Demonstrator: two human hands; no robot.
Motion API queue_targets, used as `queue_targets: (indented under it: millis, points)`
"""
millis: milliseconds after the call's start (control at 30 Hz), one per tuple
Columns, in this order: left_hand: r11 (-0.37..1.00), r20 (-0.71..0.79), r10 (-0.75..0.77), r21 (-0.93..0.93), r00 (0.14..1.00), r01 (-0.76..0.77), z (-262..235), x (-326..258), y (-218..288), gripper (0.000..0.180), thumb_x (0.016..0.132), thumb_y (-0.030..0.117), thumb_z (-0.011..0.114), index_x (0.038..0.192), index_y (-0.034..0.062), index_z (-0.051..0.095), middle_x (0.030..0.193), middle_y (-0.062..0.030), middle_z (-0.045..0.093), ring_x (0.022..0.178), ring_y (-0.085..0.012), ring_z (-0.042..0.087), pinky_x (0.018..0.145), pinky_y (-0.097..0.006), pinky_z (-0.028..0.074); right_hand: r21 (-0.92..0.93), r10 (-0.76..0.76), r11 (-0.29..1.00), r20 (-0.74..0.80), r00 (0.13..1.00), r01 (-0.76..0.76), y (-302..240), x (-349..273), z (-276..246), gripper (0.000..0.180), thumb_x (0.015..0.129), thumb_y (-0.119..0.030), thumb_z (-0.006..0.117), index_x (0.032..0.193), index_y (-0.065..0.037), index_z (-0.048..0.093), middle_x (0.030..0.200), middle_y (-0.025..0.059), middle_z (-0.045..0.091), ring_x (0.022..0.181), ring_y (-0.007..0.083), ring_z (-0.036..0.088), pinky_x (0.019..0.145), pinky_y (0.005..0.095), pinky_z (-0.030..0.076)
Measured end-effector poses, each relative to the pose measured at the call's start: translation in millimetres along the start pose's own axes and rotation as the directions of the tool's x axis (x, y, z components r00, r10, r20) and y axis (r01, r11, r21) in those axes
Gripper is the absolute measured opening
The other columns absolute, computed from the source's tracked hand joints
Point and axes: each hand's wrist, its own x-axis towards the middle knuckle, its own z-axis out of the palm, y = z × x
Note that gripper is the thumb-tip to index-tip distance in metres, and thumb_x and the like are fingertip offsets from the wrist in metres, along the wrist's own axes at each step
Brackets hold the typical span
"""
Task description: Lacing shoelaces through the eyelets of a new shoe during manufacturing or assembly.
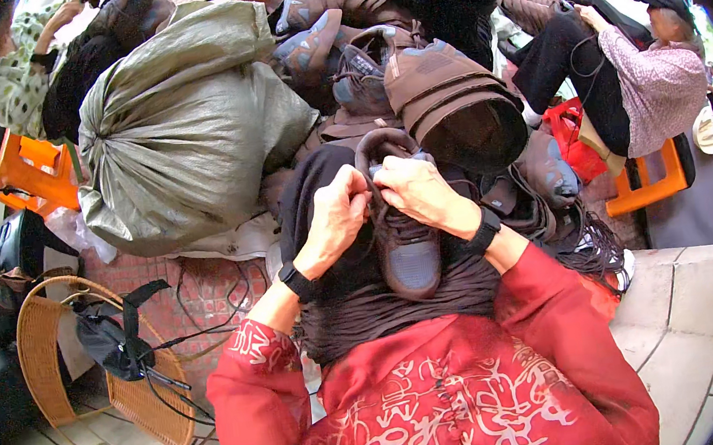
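Note:
A dark brown shoe (409,256) with a grey-blue toe lies on my lap, its toe pointing toward me. My left hand (340,214) is closed in a pinch at the left edge of its lace opening; whatever the fingertips hold is too small to make out. My right hand (425,195) bends over the opening from the other side, fingers closed on the shoe's upper near the tongue. A thick bundle of dark shoelaces (369,331) lies across my lap below the toe.
Brown and blue shoes (310,47) are heaped ahead, beside a large tied grey-green sack (179,128). Stacked brown shoe uppers (452,97) lie close beyond my right hand. A wicker basket (43,364) with a black bag stands left. Two people sit on orange stools (659,175) at either side.

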Motion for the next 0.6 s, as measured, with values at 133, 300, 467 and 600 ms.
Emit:
queue_targets:
  millis: [133,300,467,600]
  points:
    - [0.997,0.03,-0.083,0.008,0.996,0.083,-1.1,-1.0,4.7,0.01,0.08,-0.003,0.055,0.081,0.0007,0.047,0.064,-0.0046,0.056,0.056,-0.0096,0.054,0.051,-0.024,0.046,-0.303,-0.139,0.94,0.069,0.988,0.154,-9.4,4.6,-10.6,0.006,0.068,-0.009,0.057,0.069,-0.005,0.052,0.071,0.0099,0.052,0.069,0.0256,0.055,0.058,0.0364,0.045]
    - [0.919,0.247,-0.294,-0.193,0.924,0.344,-7.7,-11.8,-6.3,0.007,0.083,0.0,0.054,0.083,0.0026,0.048,0.071,-0.0061,0.057,0.062,-0.0129,0.058,0.055,-0.027,0.053,-0.565,0.057,0.816,-0.132,0.99,-0.122,5.3,-2.9,-71.2,0.008,0.066,-0.012,0.058,0.07,-0.008,0.053,0.071,0.0063,0.052,0.068,0.0245,0.056,0.057,0.0341,0.047]
    - [0.738,0.278,-0.342,-0.512,0.898,0.44,-5.1,-14.0,-2.9,0.012,0.085,0.005,0.054,0.093,0.0027,0.045,0.081,-0.0097,0.056,0.068,-0.0181,0.061,0.054,-0.029,0.054,-0.605,0.112,0.769,-0.187,0.976,-0.204,16.9,-27.1,-103.7,0.016,0.068,-0.017,0.063,0.081,-0.01,0.056,0.084,0.0057,0.053,0.082,0.0242,0.053,0.064,0.0339,0.046]
    - [0.674,0.224,-0.433,-0.563,0.873,0.478,-11.3,-22.9,-3.4,0.015,0.086,0.01,0.054,0.095,0.002,0.045,0.083,-0.0107,0.056,0.068,-0.0201,0.061,0.053,-0.03,0.054,-0.478,-0.072,0.878,-0.156,0.985,-0.012,-9.8,-6.9,-63.7,0.016,0.07,-0.015,0.057,0.084,-0.01,0.056,0.092,0.0061,0.051,0.087,0.0219,0.05,0.067,0.0325,0.041]
